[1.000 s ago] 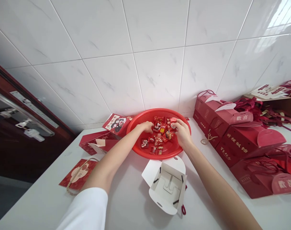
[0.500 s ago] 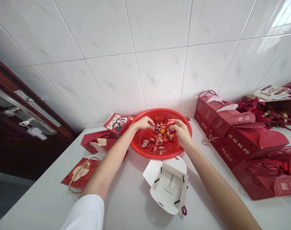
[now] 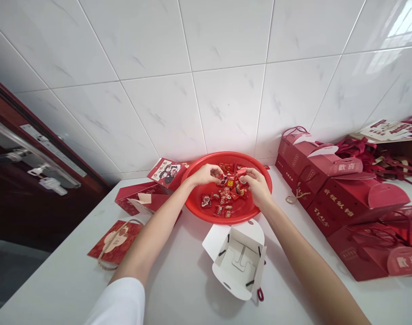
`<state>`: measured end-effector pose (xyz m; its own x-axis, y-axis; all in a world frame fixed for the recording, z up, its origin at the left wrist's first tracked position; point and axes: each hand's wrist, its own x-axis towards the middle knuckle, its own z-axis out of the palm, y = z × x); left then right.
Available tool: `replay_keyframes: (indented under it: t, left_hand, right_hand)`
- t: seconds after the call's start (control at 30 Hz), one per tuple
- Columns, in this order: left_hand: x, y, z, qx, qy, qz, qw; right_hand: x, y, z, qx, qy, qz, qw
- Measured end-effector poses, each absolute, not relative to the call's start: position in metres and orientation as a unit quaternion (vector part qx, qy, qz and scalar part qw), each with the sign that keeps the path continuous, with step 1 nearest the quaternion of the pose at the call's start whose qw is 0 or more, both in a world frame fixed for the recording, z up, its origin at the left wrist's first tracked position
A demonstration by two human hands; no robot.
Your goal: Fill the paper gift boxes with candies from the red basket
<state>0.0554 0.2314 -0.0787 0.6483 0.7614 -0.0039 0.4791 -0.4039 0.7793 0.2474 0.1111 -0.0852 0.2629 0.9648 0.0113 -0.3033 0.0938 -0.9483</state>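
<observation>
Right hand (image 3: 256, 184) pinches a small red candy (image 3: 241, 172) between its thumb and fingers, over the right part of the red basket (image 3: 227, 219). Its fingers hide some of the candy, so the whole shape is hard to see. Left hand (image 3: 208, 175) is over the left part of the basket, with its fingers bent and their tips close together by the wrapped candies (image 3: 224, 195). I cannot tell if it has one between its tips. The candies lie in a loose pile on the basket's bottom. They are mostly red, and the hands cover some of them. The prints are too small to read well.

Just in front of the basket is an open box (image 3: 241, 262), white inside, with its flaps spread out. To the left of the basket are a card with cartoon people (image 3: 166, 172) and an open red box (image 3: 138, 198). More to the left and nearer is a red bag with a rope handle (image 3: 116, 241), partly hidden by the left arm. To the right of the basket, red gift boxes (image 3: 341, 203) sit close together, and some are cut off at the picture's edge. Past them is a messy heap of red ribbons (image 3: 357, 151). All this is on the white surface (image 3: 179, 280).
</observation>
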Motion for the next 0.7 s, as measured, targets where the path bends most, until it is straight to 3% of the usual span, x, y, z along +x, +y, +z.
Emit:
replay_keyframes:
  t: [0.17,0.43,0.57,0.7]
  left_hand:
    - [0.053,0.223,-0.078,0.875,0.423,0.069,0.227]
    - [0.065,0.204,-0.082,0.889,0.403,-0.146,0.162]
    - [0.062,0.208,-0.081,0.880,0.423,-0.075,0.201]
    - [0.061,0.211,-0.075,0.828,0.404,0.102,0.374]
  right_hand:
    - [0.246,0.111,-0.084,-0.466,-0.366,0.483,0.644]
    - [0.245,0.110,-0.082,-0.458,-0.371,0.492,0.641]
    - [0.245,0.111,-0.084,-0.445,-0.374,0.501,0.641]
    - [0.245,0.112,-0.086,-0.432,-0.377,0.508,0.643]
